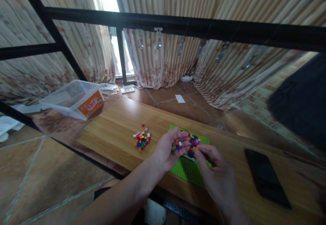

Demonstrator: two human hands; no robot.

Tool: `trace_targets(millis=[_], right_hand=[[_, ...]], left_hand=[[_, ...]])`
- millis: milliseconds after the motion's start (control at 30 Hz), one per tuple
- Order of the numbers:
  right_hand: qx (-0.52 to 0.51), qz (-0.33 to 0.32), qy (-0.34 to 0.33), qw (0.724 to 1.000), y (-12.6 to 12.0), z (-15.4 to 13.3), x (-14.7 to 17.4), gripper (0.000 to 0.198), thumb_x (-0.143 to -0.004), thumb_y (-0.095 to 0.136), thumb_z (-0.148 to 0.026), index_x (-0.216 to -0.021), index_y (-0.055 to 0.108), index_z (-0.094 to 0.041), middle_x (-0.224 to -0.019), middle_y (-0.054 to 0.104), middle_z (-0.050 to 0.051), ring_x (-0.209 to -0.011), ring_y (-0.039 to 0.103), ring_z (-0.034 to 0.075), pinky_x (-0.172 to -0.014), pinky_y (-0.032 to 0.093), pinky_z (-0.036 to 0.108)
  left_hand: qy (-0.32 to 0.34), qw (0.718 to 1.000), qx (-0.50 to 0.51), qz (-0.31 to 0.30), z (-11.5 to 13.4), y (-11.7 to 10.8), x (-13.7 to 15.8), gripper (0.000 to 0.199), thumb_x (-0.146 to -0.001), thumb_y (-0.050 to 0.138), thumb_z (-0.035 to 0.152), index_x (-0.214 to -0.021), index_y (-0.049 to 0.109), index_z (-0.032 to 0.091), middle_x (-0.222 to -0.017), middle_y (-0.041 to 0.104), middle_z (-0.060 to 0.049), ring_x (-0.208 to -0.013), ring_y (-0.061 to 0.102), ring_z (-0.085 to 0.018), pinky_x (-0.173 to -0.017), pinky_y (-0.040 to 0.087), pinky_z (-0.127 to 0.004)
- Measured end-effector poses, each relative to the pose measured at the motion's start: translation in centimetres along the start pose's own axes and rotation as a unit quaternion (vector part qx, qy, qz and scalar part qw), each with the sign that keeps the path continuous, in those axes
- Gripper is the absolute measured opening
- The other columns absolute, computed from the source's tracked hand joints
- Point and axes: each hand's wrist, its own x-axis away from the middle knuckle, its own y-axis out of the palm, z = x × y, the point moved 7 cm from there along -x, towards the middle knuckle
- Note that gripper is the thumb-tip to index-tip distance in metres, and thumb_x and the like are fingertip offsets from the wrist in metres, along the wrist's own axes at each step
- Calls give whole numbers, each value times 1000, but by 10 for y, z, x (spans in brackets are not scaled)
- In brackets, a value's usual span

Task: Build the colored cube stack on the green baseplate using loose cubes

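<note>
My left hand [170,147] is turned palm up and cupped, holding several small toy bricks [176,146] in white, orange, blue and green. Close beside it, my right hand [215,169] pinches a tiny orange brick [196,148] between thumb and finger. Both hands are above a bright green studded baseplate [187,171]. Rows of multicoloured bricks [195,139] are fixed on its upper part, partly covered by my fingers. To the left, a loose pile of mixed small bricks [142,140] lies on the wooden table [112,126].
A black phone [267,177] lies to the right on the table. Beyond the table's left end is a clear plastic bin [73,99] with an orange label. A black metal bar [163,23] crosses above, in front of curtains [183,58]. White paper [180,98] lies on the tiled floor.
</note>
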Motion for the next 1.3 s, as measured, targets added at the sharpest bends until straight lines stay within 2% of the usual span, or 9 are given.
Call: trace_targets(millis=[100, 200, 433, 667, 800, 967, 1167, 1300], right_hand=[[15, 12, 21, 1000, -12, 10, -1, 22, -85, 58, -41, -87, 65, -20, -87, 72, 6, -81, 68, 22, -72, 52, 33], [43, -14, 31, 999, -17, 22, -2, 24, -86, 57, -42, -88, 66, -21, -87, 71, 6, -81, 66, 23, -73, 51, 34], [74, -36, -24, 996, -11, 33, -2, 19, -85, 58, -41, -84, 67, -23, -114, 59, 8, -105, 56, 25, -93, 42, 44], [94, -35, -21, 995, -4, 40, -2, 17, -83, 59, -38, -82, 67, -23, -114, 58, 8, -107, 55, 26, -96, 39, 49], [67, -33, 11, 997, -3, 48, -3, 17, -80, 61, -38, -81, 67, -22, -114, 58, 9, -104, 57, 26, -91, 44, 47], [-16, -28, 89, 996, 1, 61, -1, 19, -75, 65, -38, -81, 68, -20, -113, 61, 10, -101, 59, 26, -80, 49, 39], [-114, -9, 165, 980, 7, 68, -1, 22, -65, 72, -37, -76, 67, -18, -80, 68, 3, -80, 62, 21, -78, 47, 37], [-161, 7, 196, 967, 10, 73, 1, 25, -62, 74, -37, -75, 66, -17, -75, 67, 2, -71, 60, 18, -69, 47, 32]], left_hand=[[30, 999, -20, 34, 13, -10, -3, 25, -88, 51, 24, -75, 66, 8, -70, 62, -7, -53, 51, -7, -50, 44, -17], [46, 998, -32, 40, 19, -15, -7, 22, -86, 51, 20, -75, 66, 8, -66, 59, -5, -49, 47, -5, -42, 37, -14], [31, 997, -64, 43, 12, -18, -10, 20, -83, 53, 17, -75, 68, 8, -68, 61, -5, -49, 47, -5, -42, 36, -14], [44, 994, -87, 44, 15, -18, -9, 16, -80, 57, 17, -73, 68, 8, -68, 60, -4, -49, 46, -4, -42, 35, -14], [43, 993, -98, 44, 14, -18, -9, 15, -79, 57, 15, -71, 68, 9, -67, 60, -4, -48, 46, -3, -43, 35, -14], [43, 993, -103, 41, 13, -18, -10, 13, -77, 59, 14, -71, 68, 9, -68, 60, -4, -49, 46, -3, -44, 35, -14], [39, 993, -102, 46, 12, -18, -9, 12, -77, 59, 13, -72, 69, 9, -68, 61, -3, -49, 47, -4, -45, 36, -15], [38, 993, -104, 49, 12, -18, -8, 12, -77, 59, 13, -72, 69, 9, -68, 61, -3, -49, 48, -4, -45, 37, -15]])
